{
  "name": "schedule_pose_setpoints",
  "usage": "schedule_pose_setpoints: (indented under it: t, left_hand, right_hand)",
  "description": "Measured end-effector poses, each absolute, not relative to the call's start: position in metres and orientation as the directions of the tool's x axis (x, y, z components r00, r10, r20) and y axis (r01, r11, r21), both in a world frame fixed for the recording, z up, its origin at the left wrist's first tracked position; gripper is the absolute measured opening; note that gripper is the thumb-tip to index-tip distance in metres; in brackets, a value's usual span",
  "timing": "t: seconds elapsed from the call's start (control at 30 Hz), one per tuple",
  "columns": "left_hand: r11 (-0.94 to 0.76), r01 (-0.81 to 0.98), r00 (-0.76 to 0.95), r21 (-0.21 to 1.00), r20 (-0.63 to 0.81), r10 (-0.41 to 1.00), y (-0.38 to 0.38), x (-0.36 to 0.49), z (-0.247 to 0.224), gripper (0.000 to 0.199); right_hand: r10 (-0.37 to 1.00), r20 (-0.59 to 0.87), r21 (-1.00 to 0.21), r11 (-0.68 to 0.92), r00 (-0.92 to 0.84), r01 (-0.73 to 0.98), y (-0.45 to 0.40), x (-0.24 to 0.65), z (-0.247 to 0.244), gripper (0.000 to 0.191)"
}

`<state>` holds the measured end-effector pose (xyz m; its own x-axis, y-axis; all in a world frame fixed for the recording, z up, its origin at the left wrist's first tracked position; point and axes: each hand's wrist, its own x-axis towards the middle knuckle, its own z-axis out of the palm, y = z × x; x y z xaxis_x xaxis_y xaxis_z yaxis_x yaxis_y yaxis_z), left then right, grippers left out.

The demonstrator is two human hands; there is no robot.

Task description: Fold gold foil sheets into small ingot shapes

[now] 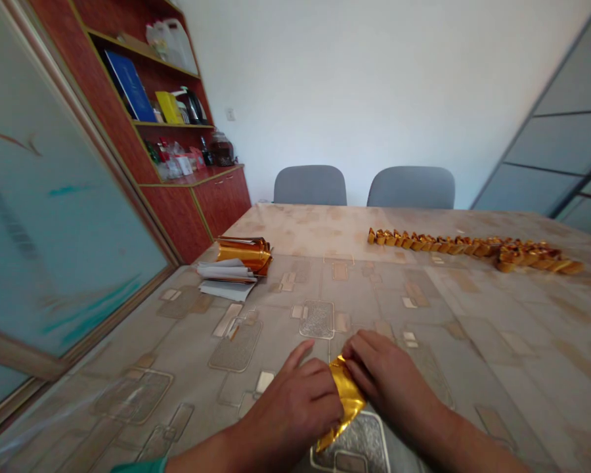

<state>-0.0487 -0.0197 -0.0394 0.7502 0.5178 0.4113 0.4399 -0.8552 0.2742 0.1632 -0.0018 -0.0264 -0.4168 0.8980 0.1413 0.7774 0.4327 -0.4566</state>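
A piece of shiny gold foil paper (350, 393), partly folded, lies between my hands close to the table's near side. My left hand (300, 401) is closed on its left edge, index finger stretched away from the sheet. Fingers of my right hand (381, 364) are bent and pinch the paper's upper right edge. Both hands cover parts of the sheet, so its full outline is hidden. Farther off to the left sits a stack of gold and white paper sheets (243, 257), curled and loosely piled.
Rows of folded gold paper pieces (453, 246) stretch across the table's far right. A patterned plastic cover lies over the table (285, 315). Two grey chairs (310, 185) stand at the far edge. On the left are a red shelf cabinet (177, 210) and a glass door (54, 197).
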Motion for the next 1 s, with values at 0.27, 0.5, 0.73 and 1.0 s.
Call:
schedule_pose_setpoints:
  t: [0.27,0.5,0.73,1.0]
  left_hand:
    - [-0.805,0.49,0.675,0.334,0.439,0.593,-0.02,-0.044,-0.036,0.014]
    - [-0.671,0.531,0.57,0.518,0.367,0.735,-0.018,-0.039,-0.026,0.028]
    - [-0.236,0.393,0.381,0.889,0.076,0.921,-0.004,-0.025,-0.017,0.01]
    - [-0.171,0.254,0.356,0.952,0.072,0.932,-0.002,-0.021,-0.013,0.029]
  right_hand:
    - [0.883,0.154,-0.456,0.461,-0.443,0.761,0.011,0.172,-0.016,0.016]
    - [0.896,0.08,-0.731,0.351,-0.438,0.586,0.008,0.176,-0.01,0.024]
    - [0.941,0.121,-0.958,0.194,-0.315,0.213,0.0,0.178,-0.012,0.01]
    - [0.957,0.06,-0.958,0.135,-0.283,0.254,-0.001,0.172,-0.012,0.006]
